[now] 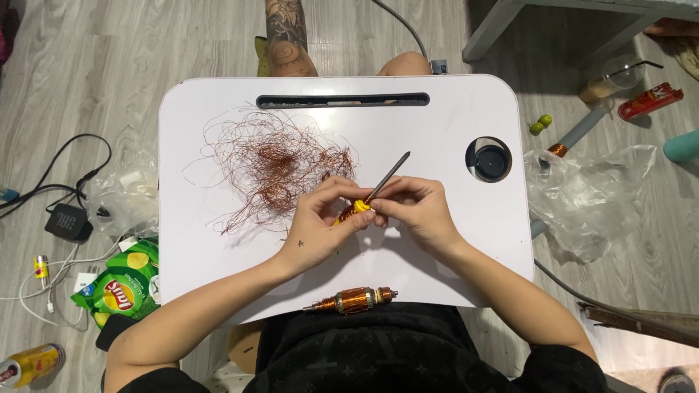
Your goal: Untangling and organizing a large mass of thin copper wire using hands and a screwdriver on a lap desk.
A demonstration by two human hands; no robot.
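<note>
So, using the white lap table (218, 269) as the reference: a messy tangle of copper wire (273, 167) sits on its left half. Toward the middle, the left hand (320, 225) pinches a copper-wound motor part (351, 211) with a yellow end, while the right hand (415, 211) grips a screwdriver (388, 176) (tip pointing up-right). Another wound motor core (353, 300) lies on the near edge.

Both forearms reach in from the desk's near edge and meet over its middle. The left hand (320, 225) and right hand (415, 211) curl closed, fingertips pinched together.
</note>
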